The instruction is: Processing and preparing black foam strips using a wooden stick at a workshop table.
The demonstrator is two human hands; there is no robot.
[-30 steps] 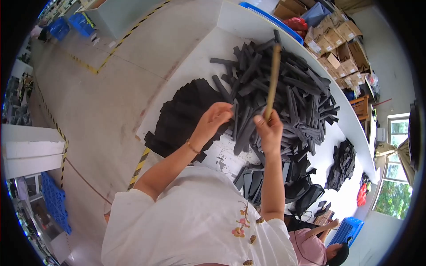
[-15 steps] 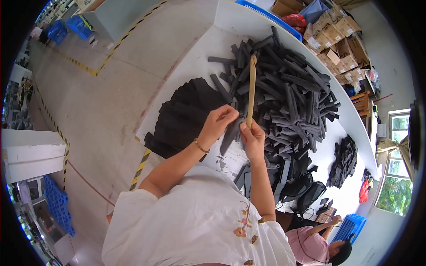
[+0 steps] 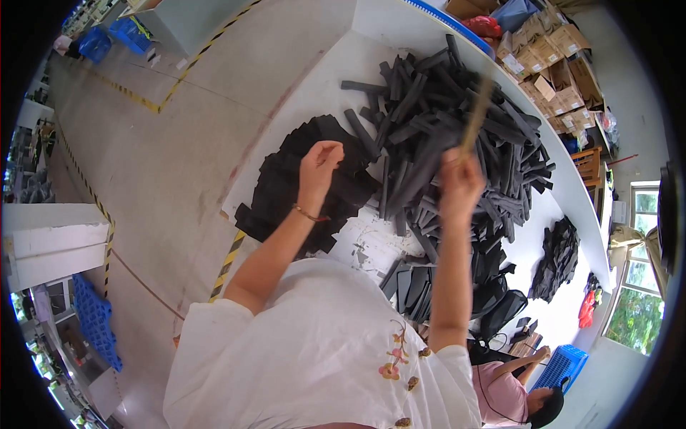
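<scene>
Your right hand (image 3: 463, 175) grips the stick (image 3: 477, 116); a wide swing could scatter black strips (image 3: 411, 100). Your left hand (image 3: 319, 164) curls closed, apparently empty.

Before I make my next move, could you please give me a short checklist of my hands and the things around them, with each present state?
1. Stick held in the right hand: ok, though both are blurred.
2. Left hand free: cannot tell; fingers curled, nothing visible in them.
3. Blurred dark strip beside the right hand is gripped: cannot tell.
4. Flat black pieces spread overlapping, left of the pile: ok.
5. Pile of dark strips in order: not ok; strips cross at many angles.
6. Co-worker away from the stick: ok, at lower right.
</scene>
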